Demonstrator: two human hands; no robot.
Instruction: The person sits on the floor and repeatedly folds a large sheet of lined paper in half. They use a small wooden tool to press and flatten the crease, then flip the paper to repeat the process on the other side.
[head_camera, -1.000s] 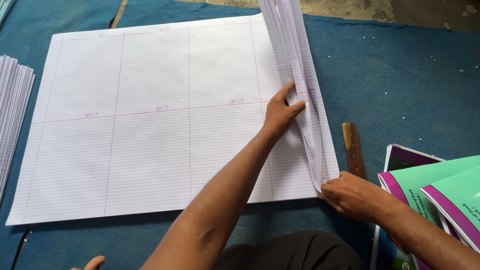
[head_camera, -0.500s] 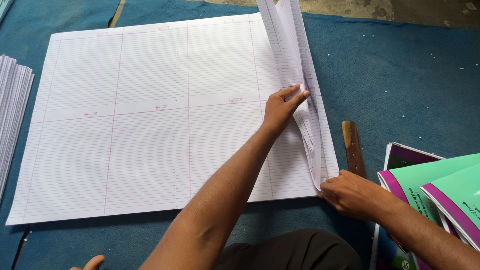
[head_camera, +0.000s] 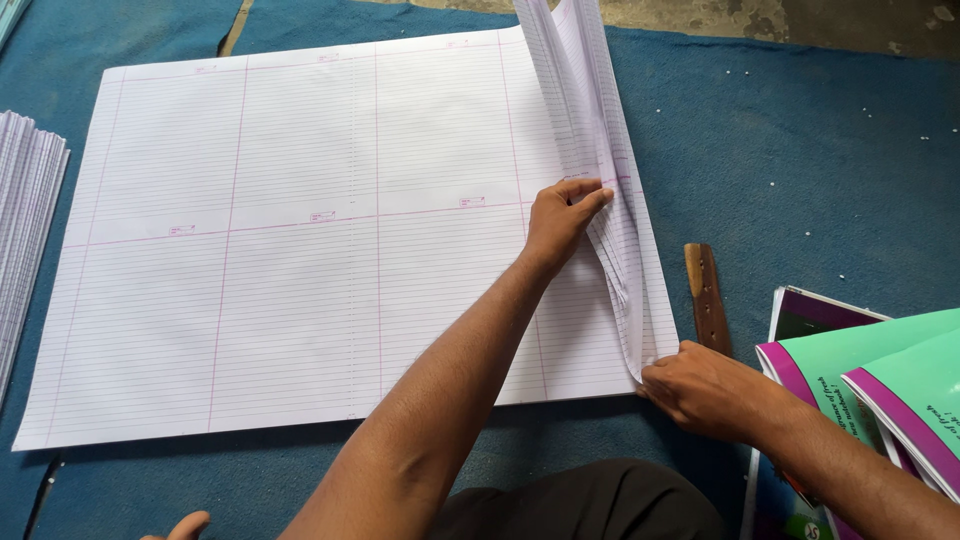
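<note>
**A:** Standing right behind them. What are the hands doing?

**B:** Nearest me, the right hand (head_camera: 700, 385) is closed on the near corner of the lifted sheaf (head_camera: 590, 130), pinching it just off the ruled sheets (head_camera: 300, 250). I'd guess that anchors the bottom so the pages don't fan out.

**A:** And the other one?

**B:** The left hand (head_camera: 562, 215) reaches further in with its fingers stretched out flat, pressed against the sheaf where it rises from the pile. It's not gripping anything. Looks like it's propping the pages up along the bend.

**A:** Where's the sheaf, exactly?

**B:** Along the right edge of the big sheets, standing up and leaning a bit right, with its top out of view.

**A:** Anything else around?

**B:** A wooden ruler (head_camera: 707, 297) lies just right of the pile on the blue mat (head_camera: 800, 150), handy for that right hand. Green and purple covers (head_camera: 880, 370) are stacked beside the right forearm. A fanned paper stack (head_camera: 25, 220) sits at the far left, well apart. Beyond the mat there's bare floor (head_camera: 750, 15).
</note>
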